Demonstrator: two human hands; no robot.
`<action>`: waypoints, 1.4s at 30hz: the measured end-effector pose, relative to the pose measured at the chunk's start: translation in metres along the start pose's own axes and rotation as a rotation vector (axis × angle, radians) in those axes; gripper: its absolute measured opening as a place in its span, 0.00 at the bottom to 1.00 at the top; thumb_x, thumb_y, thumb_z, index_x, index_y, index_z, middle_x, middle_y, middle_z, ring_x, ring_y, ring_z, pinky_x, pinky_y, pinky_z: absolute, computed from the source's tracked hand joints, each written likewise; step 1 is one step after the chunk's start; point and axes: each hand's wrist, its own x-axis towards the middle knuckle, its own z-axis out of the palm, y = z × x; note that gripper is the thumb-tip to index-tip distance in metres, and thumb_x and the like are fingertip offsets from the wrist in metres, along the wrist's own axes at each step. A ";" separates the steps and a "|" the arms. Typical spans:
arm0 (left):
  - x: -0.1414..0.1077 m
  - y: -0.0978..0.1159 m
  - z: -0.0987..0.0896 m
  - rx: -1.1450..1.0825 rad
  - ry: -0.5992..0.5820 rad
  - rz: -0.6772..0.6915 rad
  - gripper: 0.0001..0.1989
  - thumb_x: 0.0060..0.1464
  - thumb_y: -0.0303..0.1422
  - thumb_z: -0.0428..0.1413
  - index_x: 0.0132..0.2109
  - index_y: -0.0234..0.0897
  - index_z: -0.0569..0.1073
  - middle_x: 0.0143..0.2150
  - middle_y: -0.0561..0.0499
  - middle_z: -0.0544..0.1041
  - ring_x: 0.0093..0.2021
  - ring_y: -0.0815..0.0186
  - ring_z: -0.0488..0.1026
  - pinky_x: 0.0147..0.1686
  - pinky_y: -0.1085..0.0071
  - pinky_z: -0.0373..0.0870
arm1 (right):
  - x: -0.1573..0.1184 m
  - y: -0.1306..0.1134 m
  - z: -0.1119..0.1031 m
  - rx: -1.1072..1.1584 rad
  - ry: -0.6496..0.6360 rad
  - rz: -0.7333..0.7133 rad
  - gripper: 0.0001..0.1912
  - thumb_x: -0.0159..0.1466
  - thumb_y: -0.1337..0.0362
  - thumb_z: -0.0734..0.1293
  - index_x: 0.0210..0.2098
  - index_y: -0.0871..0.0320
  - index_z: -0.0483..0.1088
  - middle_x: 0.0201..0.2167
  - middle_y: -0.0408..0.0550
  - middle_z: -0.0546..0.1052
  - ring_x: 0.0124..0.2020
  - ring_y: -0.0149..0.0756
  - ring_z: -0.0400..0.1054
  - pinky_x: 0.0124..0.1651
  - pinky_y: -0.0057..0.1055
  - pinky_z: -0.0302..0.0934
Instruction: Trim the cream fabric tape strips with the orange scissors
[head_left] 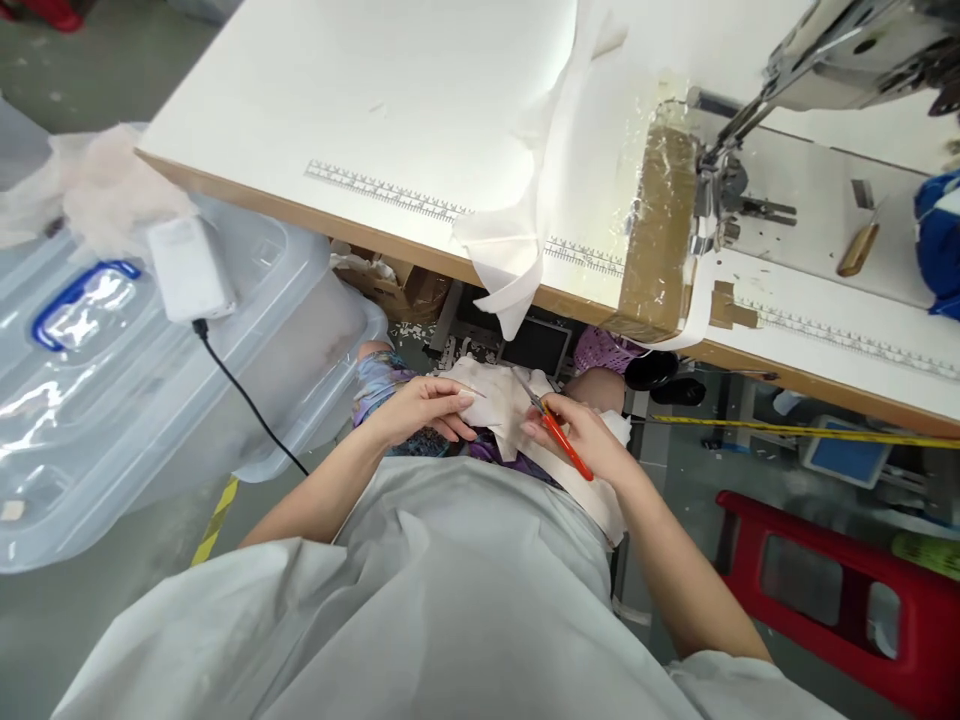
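Note:
Pale cream fabric (491, 395) lies bunched across my lap, over patterned clothing. At its left edge, my left hand (427, 410) has thumb and forefinger pinched together on the cloth, the other fingers curled loosely below. My right hand (581, 435) grips small orange-handled scissors (566, 447). Their thin metal blades point up and left, over the fabric's right part. Whether the blades touch the cloth, I cannot tell. A white fabric strip (510, 255) hangs over the table edge just above both hands.
A white table (420, 110) with printed rulers spans the front. At right stands a sewing machine (720, 190), with a wooden-handled tool (859, 245) near it. Left is a clear plastic bin (292, 270) bearing a cabled white power bank (189, 268). A red stool (840, 600) sits lower right.

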 end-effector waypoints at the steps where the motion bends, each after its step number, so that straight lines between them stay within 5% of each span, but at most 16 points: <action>1: 0.001 0.000 0.000 -0.001 -0.022 -0.006 0.25 0.47 0.46 0.66 0.43 0.31 0.74 0.29 0.42 0.81 0.32 0.60 0.81 0.28 0.75 0.76 | 0.001 -0.001 0.004 0.131 0.014 -0.007 0.22 0.60 0.42 0.66 0.32 0.55 0.64 0.32 0.47 0.72 0.33 0.38 0.66 0.38 0.34 0.61; 4: 0.003 0.004 0.001 0.021 -0.100 -0.009 0.21 0.48 0.44 0.66 0.40 0.31 0.73 0.32 0.40 0.81 0.31 0.61 0.81 0.29 0.75 0.76 | 0.007 -0.010 0.022 0.485 0.036 -0.016 0.23 0.57 0.44 0.70 0.42 0.54 0.65 0.42 0.51 0.73 0.42 0.42 0.70 0.48 0.41 0.65; 7: 0.004 0.014 0.001 0.073 -0.188 -0.011 0.20 0.47 0.42 0.67 0.37 0.31 0.72 0.30 0.42 0.81 0.29 0.61 0.80 0.25 0.77 0.73 | 0.014 -0.019 0.038 0.631 0.034 0.021 0.27 0.53 0.44 0.72 0.42 0.54 0.64 0.39 0.50 0.73 0.43 0.43 0.70 0.48 0.42 0.66; 17: 0.015 0.031 -0.009 0.250 -0.242 0.015 0.17 0.45 0.42 0.67 0.35 0.32 0.77 0.21 0.48 0.77 0.21 0.63 0.77 0.19 0.78 0.68 | 0.008 -0.028 0.054 0.611 0.144 0.108 0.23 0.52 0.47 0.71 0.39 0.53 0.63 0.34 0.45 0.69 0.37 0.39 0.67 0.44 0.39 0.66; 31: 0.023 0.049 0.008 0.522 -0.262 0.083 0.13 0.51 0.41 0.59 0.33 0.33 0.73 0.19 0.54 0.70 0.18 0.70 0.68 0.19 0.78 0.60 | 0.004 -0.018 0.066 0.696 0.233 0.133 0.22 0.52 0.49 0.72 0.37 0.54 0.63 0.31 0.42 0.69 0.32 0.35 0.66 0.41 0.36 0.65; 36: 0.047 0.062 0.027 0.674 -0.301 0.256 0.13 0.52 0.40 0.57 0.32 0.31 0.74 0.23 0.55 0.68 0.23 0.74 0.59 0.22 0.78 0.54 | -0.003 -0.015 0.064 0.881 0.364 0.168 0.25 0.48 0.50 0.75 0.36 0.55 0.65 0.28 0.40 0.69 0.28 0.33 0.67 0.37 0.35 0.65; 42: 0.085 0.069 0.061 0.682 -0.473 0.268 0.15 0.53 0.42 0.56 0.34 0.31 0.74 0.28 0.52 0.70 0.28 0.71 0.62 0.27 0.76 0.57 | -0.030 -0.006 0.051 0.927 0.692 0.224 0.23 0.49 0.51 0.76 0.37 0.55 0.67 0.32 0.43 0.71 0.31 0.35 0.69 0.40 0.37 0.68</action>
